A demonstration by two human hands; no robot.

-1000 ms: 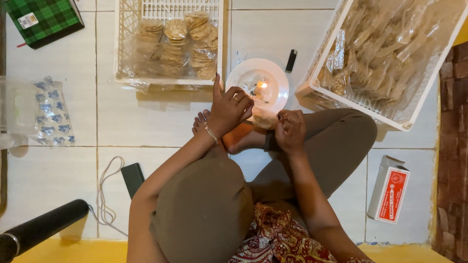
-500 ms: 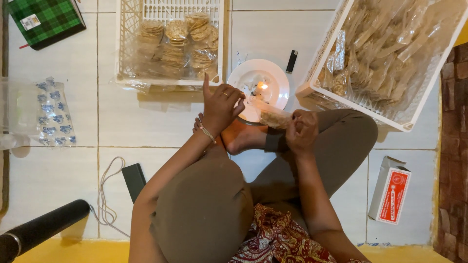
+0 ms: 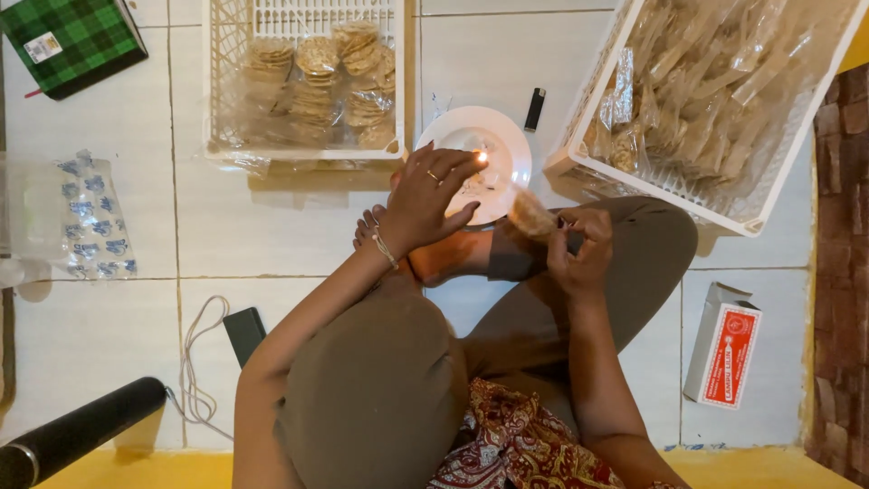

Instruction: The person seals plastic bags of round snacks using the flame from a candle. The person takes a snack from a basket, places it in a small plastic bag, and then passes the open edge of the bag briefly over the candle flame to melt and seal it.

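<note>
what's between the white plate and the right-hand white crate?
In the head view, a small black lighter lies on the floor tile between the white plate and the right crate.

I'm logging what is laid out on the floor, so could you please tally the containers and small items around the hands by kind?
White baskets: 2 (one with round crackers, one with bagged snacks)
White plate with a small flame: 1
Black lighter: 1
Red-and-white box: 1
Bagged snack held between left hand and right hand: 1
Total: 6
</note>
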